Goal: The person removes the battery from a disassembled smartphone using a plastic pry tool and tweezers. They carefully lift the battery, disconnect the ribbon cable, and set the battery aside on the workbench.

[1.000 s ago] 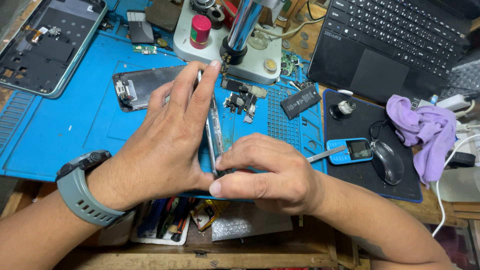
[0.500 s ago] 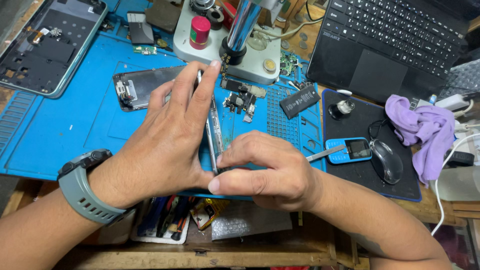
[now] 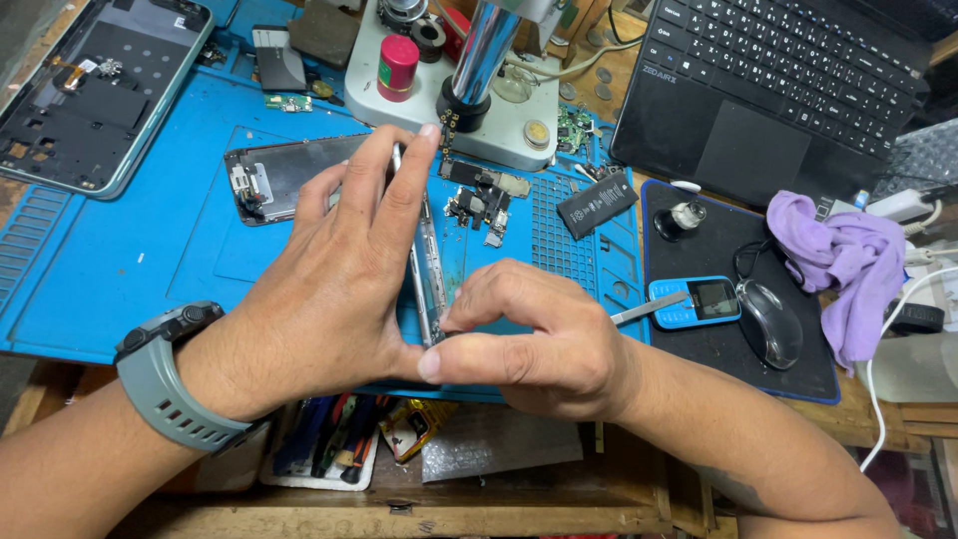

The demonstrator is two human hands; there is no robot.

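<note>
Head view: thin silvery phone frame (image 3: 428,265), edge-on.

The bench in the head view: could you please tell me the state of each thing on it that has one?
Phone frame: on edge, gripped by both hands.
Left hand: flat against the frame.
Right hand: pinching the frame's lower end.
Opened phone: back off, insides showing.
Laptop: open.
Small blue phone: screen dark.
Purple cloth: crumpled.

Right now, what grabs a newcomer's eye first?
Both hands, left hand and right hand, pinch a thin phone frame held edge-on at centre, over the blue mat. Behind stands a microscope base; a black laptop lies upper right.
</note>
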